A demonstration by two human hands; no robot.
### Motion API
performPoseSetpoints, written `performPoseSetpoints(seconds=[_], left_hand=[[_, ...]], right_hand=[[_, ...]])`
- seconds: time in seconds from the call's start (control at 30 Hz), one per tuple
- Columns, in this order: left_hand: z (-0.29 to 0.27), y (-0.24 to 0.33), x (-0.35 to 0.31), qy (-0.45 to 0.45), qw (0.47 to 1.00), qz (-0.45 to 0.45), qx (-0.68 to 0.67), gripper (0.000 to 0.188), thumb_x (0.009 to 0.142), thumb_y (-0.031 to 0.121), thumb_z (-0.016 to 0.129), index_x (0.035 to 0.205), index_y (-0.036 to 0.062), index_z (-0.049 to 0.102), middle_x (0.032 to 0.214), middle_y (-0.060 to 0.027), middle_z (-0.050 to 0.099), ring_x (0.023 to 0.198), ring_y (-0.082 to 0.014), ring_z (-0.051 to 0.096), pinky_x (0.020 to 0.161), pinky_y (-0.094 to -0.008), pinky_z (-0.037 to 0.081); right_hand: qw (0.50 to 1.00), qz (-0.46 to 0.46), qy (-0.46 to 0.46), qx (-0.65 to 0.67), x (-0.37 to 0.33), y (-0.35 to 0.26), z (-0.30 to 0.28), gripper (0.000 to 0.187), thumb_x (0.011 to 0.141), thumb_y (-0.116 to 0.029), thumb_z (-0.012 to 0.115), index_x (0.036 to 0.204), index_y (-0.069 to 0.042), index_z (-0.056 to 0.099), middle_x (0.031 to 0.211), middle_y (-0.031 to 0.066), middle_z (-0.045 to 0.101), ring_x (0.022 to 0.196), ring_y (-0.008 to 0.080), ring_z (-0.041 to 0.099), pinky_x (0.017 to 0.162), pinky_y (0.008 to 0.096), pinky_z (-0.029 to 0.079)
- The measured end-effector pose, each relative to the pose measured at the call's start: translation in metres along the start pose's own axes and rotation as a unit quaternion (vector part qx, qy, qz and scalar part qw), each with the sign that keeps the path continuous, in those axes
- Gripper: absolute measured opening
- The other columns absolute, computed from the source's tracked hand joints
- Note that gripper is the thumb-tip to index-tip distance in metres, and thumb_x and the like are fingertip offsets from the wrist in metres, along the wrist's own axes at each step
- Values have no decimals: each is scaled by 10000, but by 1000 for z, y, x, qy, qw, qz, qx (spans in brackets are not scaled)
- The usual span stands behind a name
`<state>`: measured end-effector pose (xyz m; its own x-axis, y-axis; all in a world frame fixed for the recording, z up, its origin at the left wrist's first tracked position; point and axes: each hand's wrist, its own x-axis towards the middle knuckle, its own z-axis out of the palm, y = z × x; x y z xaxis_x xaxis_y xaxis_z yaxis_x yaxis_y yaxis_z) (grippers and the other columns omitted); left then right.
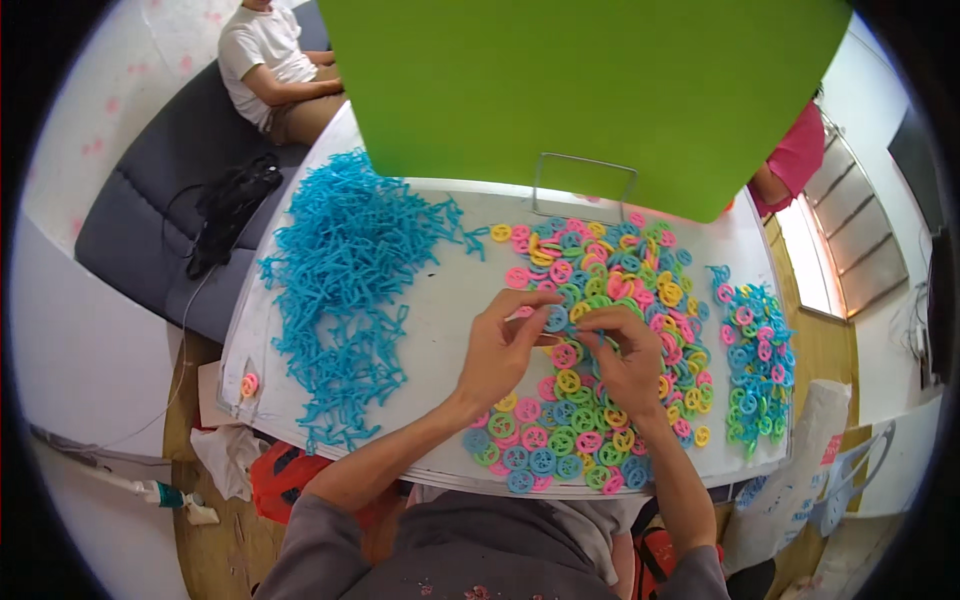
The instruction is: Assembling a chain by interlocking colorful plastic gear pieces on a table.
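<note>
Over the middle of the table, my left hand (498,340) pinches a small blue plastic wheel (556,319) between thumb and fingers. Just to its right, my right hand (630,365) is closed, its fingertips meeting at the wheel's edge. A bit of blue shows at those fingertips, too small to make out. Beneath both hands spreads a heap of spoked plastic wheels (612,448) in pink, yellow, green and blue. To the left lies a large pile of thin blue plastic pieces (345,240), tangled together.
Blue pieces with coloured wheels on them form a smaller pile (758,355) at the table's right side. A green board (590,90) rises behind, with a wire stand (585,188). A person in white (268,60) sits far left; a red sleeve (800,150) shows far right.
</note>
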<state>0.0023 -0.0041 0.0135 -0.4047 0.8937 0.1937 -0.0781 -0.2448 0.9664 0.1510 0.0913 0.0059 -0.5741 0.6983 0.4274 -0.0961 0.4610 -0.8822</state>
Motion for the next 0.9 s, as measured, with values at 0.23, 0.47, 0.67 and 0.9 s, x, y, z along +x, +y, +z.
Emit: performPoseSetpoints(seconds=[0.23, 0.47, 0.67, 0.9], left_hand=[[-1, -2, 2, -25, 999, -28, -32, 209, 930, 52, 525, 1125, -9, 573, 1077, -90, 565, 916, -176, 633, 783, -289, 566], [-6, 3, 2, -74, 987, -130, -57, 217, 929, 47, 527, 1133, -20, 561, 1067, -94, 588, 980, -168, 602, 842, -326, 556], [-4, -1, 5, -60, 993, -86, -57, 162, 926, 11, 506, 1072, -25, 565, 1017, -89, 585, 910, -157, 616, 822, -315, 561], [-4, 8, 1, 10, 998, -54, -36, 131, 932, 21, 502, 1049, -32, 530, 971, -82, 575, 840, -158, 639, 780, -291, 567]], right_hand=[[999, -10, 9, -32, -1, 0, -3, 185, 726, 106, 621, 858, -17, 664, 900, 107, 661, 862, 215, 639, 758, 312, 515], [992, -71, -44, -97, 3, -12, -6, 261, 664, 136, 580, 850, -28, 661, 900, 102, 668, 850, 243, 651, 735, 327, 527], [997, 12, -15, -69, 3, -22, 0, 223, 730, 93, 637, 923, -18, 641, 901, 76, 663, 844, 175, 644, 726, 279, 523], [993, 102, -59, 22, -2, -10, -1, 226, 752, 84, 658, 957, -6, 633, 885, 60, 654, 838, 135, 633, 725, 262, 514]])
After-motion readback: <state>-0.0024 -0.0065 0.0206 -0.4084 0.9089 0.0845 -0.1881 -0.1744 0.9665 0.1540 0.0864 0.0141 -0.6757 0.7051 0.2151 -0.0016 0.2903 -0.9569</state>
